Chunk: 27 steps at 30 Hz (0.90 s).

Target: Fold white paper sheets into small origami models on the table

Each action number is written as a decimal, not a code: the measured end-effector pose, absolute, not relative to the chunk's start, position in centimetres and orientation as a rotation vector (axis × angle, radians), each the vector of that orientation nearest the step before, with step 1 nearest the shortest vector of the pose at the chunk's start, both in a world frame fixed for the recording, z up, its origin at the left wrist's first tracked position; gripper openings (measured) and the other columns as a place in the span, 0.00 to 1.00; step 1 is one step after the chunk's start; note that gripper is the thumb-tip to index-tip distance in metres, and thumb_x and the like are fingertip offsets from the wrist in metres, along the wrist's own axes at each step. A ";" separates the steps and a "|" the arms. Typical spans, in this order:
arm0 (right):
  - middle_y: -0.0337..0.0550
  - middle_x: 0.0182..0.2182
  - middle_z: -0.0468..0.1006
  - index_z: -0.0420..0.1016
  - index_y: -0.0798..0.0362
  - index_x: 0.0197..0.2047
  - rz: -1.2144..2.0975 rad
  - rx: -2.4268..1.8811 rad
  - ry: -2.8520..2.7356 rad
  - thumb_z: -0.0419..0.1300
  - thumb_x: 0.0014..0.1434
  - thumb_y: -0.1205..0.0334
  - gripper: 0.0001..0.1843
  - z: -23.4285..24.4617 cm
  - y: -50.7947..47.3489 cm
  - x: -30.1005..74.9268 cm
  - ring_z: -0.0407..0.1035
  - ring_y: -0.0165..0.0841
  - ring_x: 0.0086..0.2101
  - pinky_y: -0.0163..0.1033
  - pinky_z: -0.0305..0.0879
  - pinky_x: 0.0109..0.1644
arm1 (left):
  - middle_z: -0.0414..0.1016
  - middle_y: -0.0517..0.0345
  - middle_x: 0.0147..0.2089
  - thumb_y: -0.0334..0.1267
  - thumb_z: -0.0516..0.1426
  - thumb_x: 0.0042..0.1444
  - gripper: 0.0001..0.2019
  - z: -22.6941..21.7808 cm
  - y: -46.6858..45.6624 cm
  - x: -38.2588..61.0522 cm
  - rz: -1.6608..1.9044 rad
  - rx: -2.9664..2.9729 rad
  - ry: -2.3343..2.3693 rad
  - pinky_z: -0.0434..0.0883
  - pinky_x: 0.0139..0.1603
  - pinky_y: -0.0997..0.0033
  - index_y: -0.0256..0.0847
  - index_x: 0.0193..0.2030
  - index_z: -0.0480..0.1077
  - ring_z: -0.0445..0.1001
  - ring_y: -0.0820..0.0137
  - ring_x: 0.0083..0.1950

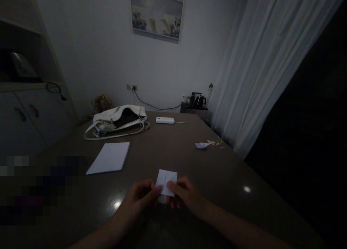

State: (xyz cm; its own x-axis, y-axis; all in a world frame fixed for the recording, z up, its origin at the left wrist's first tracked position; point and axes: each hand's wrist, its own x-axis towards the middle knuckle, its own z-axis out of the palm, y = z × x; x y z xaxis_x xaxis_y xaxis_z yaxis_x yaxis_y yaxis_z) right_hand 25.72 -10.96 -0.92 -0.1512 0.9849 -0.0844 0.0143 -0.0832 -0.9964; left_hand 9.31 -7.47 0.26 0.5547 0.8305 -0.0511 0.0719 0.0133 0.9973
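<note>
Here, right under my eyes, the left hand (140,195) pinches the lower left corner of a small folded white paper (167,176), thumb on top. The right hand (189,194) grasps it too, its thumb pressed on the creased face and its other fingers curled beneath. The paper is at the person's side of the tabletop (151,153); whether it touches the surface I can't tell.

Beyond the left hand, toward the tabletop's left edge, lies a stack of white sheets (110,158). Out by the right edge sits a small folded paper piece (201,145), beside some pale marks (215,142). A white power bank (165,120) lies close to the far edge, its short cable (181,122) pointing to the far right corner. A white handbag (105,115) slumps at the far left corner, its strap (119,136) trailing across the tabletop.
</note>
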 end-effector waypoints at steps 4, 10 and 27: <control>0.32 0.13 0.64 0.66 0.56 0.27 1.513 -1.154 -1.316 0.56 0.48 0.36 0.28 -1.1 -11.1 25.6 0.56 0.21 0.13 0.28 0.49 0.16 | 0.66 0.60 0.19 0.56 0.58 0.47 0.21 -0.3 -7.7 9.5 0.629 1.457 0.713 0.56 0.23 0.77 0.38 0.21 0.63 0.62 0.75 0.22; 0.30 0.11 0.57 0.62 0.55 0.23 1.410 -1.253 -1.428 0.48 0.54 0.36 0.29 -1.0 -11.6 25.5 0.50 0.20 0.12 0.27 0.46 0.15 | 0.63 0.64 0.16 0.57 0.58 0.45 0.22 -0.2 -7.8 9.5 0.600 1.440 0.754 0.54 0.21 0.78 0.38 0.20 0.62 0.60 0.76 0.20; 0.32 0.12 0.59 0.58 0.53 0.22 1.170 -1.432 -1.277 0.44 0.52 0.31 0.30 -0.5 -11.7 25.4 0.55 0.24 0.14 0.30 0.50 0.17 | 0.62 0.65 0.17 0.53 0.58 0.49 0.20 0.0 -7.6 9.2 0.644 1.437 0.730 0.53 0.22 0.77 0.38 0.20 0.60 0.59 0.77 0.20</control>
